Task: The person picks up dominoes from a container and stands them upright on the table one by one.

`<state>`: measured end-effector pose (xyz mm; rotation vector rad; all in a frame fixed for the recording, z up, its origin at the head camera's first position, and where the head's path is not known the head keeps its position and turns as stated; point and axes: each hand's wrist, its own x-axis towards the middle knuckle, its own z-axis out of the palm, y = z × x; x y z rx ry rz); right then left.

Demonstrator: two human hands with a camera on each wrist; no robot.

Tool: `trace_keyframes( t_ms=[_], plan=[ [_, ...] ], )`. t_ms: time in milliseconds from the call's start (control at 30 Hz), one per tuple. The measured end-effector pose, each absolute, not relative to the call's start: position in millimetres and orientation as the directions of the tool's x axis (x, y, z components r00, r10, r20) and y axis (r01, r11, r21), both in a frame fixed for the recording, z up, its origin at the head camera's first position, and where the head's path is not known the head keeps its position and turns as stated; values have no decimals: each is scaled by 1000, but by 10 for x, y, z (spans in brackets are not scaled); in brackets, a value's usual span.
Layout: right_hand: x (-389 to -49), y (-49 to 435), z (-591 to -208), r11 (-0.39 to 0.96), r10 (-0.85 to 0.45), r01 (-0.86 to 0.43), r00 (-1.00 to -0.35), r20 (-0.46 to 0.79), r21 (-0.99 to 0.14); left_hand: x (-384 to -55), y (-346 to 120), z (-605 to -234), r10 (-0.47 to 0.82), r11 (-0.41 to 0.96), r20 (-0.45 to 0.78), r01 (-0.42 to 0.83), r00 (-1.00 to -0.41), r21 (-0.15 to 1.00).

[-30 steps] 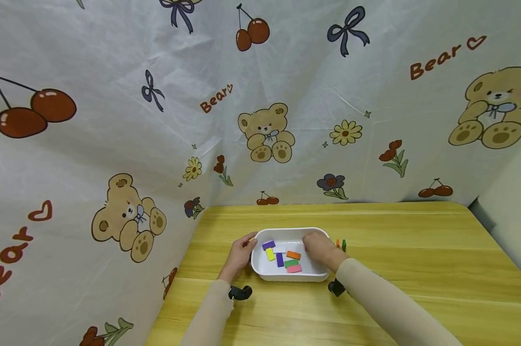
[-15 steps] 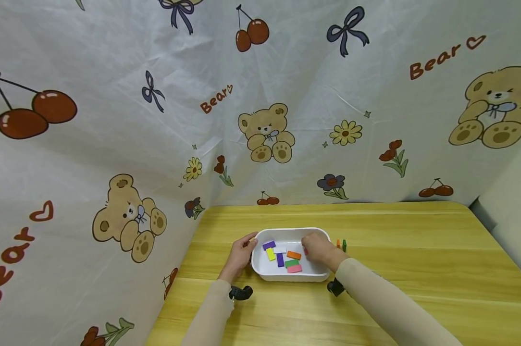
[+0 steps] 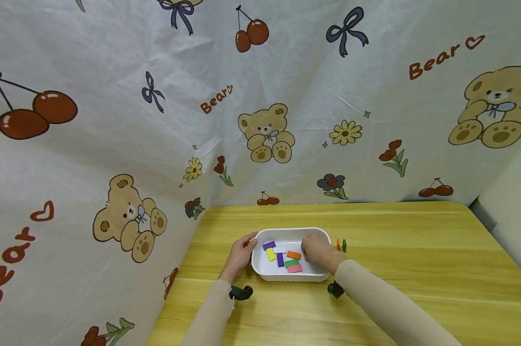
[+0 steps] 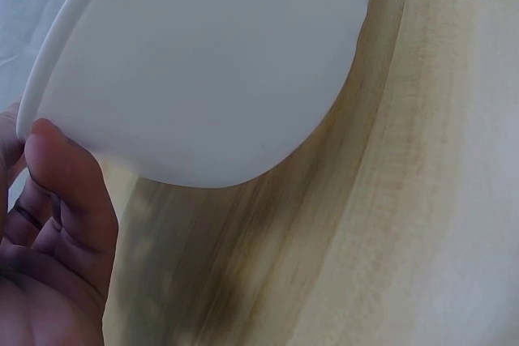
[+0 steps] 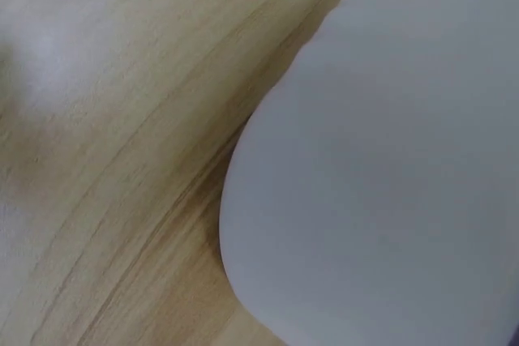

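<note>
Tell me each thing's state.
White plastic tray: upright, uncovered.
Left hand: pinching the tray's rim.
Right hand: in the tray, fingertips hidden, grip unclear.
Yellow rectangular block: lying inside.
Farther purple rectangular block: lying inside.
Nearer purple rectangular block: lying inside.
White rectangular block: lying inside.
Orange rectangular block: lying inside.
Green rectangular block: lying inside.
Pink rectangular block: lying inside.
Thin orange block outside: apparently upright.
Thin green block outside: apparently upright.
White printed cloth: hanging.
</note>
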<state>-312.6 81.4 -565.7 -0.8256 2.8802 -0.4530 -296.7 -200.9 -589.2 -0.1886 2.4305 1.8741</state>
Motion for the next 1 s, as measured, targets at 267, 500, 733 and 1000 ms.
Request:
trace_keyframes(
  t_ms=[267,500,733,1000],
  plan=[
    [-3100,792,-5662,803,-513,-464,-857,-39,-374,-2954,-2009,-5876,-52,252,-133,-142,-990,957],
    [-3105,763,-5652,806,-488,-438,-873,-28,-399,-2967,-2022,-5893,-42,258,-124,-131,-991,957],
    [-3109,764,-5657,814,-467,-426,-884,-9,-394,-2965,-2017,-5904,-40,256,-114,-121,-993,959],
    [-3123,772,-5650,807,-445,-393,-895,-16,-441,-2966,-2020,-5900,-42,254,-126,-133,-991,958]
  ],
)
